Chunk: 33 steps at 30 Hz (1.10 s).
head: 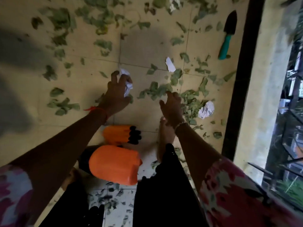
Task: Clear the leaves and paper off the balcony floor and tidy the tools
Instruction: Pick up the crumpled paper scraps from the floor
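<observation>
Flower-patterned sleeves [237,194] frame the bottom of the view, with both bare forearms stretched down toward the floor [147,49]. Just beyond the orange gloves [114,163], which lie limp with black fingertips, the left hand [117,95] curls its fingers round a crumpled paper [128,83], white and creased, probably gripped whole to lift in one piece. The right hand [172,108], beyond the gloves and to their right, is relaxed and holds nothing. It hangs over a heap of leaves [157,91], likely the next handful. The leaves are thin, dull green and torn, strewn over smooth beige tiles. Right of the gloves lies a paper ball [206,109], and farther beyond them a flat scrap [170,64]. Far beyond and to the right lies the trowel [227,35], with a black pointed blade and teal handle, not yet tidied.
</observation>
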Available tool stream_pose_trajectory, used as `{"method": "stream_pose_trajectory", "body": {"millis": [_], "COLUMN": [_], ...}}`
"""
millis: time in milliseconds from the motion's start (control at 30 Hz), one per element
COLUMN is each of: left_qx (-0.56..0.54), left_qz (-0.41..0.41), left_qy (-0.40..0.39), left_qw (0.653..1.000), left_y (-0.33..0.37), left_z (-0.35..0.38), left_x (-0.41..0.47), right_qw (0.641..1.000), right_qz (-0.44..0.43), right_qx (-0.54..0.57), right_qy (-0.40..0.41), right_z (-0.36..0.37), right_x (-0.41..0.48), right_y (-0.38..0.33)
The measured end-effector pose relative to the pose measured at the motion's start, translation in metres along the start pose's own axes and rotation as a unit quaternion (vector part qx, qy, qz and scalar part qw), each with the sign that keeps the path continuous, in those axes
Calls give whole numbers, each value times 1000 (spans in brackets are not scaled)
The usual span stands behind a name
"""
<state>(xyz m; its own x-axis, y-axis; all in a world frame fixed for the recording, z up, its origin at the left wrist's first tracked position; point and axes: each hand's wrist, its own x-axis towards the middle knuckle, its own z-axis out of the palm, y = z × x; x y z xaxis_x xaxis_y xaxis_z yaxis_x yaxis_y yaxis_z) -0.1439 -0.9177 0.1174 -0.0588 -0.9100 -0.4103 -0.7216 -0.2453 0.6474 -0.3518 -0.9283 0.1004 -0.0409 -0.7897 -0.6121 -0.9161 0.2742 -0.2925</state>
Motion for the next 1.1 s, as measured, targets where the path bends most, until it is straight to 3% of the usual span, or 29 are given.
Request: {"method": "stream_pose_trajectory", "body": {"millis": [133, 300, 433, 567, 633, 733, 833, 933, 1033, 1100], "left_qx": [-25, -15, -16, -13, -8, -5, -4, -7, -8, -12], "left_qz": [-1, 12, 18, 11, 13, 14, 42, 62, 93, 119], "left_qy": [-8, -16, -6, -21, -41, -71, -100, -118, -132, -137], "left_qw": [1000, 1000, 1000, 1000, 999, 997, 994, 991, 987, 983], "left_y": [11, 7, 9, 11, 16, 33, 51, 67, 79, 85], "left_z": [45, 80, 96, 102, 104, 108, 114, 127, 141, 151], "left_x": [44, 83, 100, 104, 104, 98, 92, 90, 90, 89], "right_qw": [997, 995, 983, 976, 981, 988, 963, 915, 847, 834], "right_qz": [-54, -90, -92, -94, -102, -115, -29, 144, 320, 404], "right_qx": [-55, 10, -151, -196, -161, 36, 170, 225, 264, 252], "right_qy": [-27, 28, 49, 28, 27, 95, 207, 301, 332, 279], "right_z": [-3, -11, 0, 17, 18, 19, 9, -1, -3, 0], "right_x": [72, 150, 178, 170, 157, 130, 94, 67, 57, 59], "right_y": [32, 24, 16, 22, 32, 60, 88, 125, 169, 196]}}
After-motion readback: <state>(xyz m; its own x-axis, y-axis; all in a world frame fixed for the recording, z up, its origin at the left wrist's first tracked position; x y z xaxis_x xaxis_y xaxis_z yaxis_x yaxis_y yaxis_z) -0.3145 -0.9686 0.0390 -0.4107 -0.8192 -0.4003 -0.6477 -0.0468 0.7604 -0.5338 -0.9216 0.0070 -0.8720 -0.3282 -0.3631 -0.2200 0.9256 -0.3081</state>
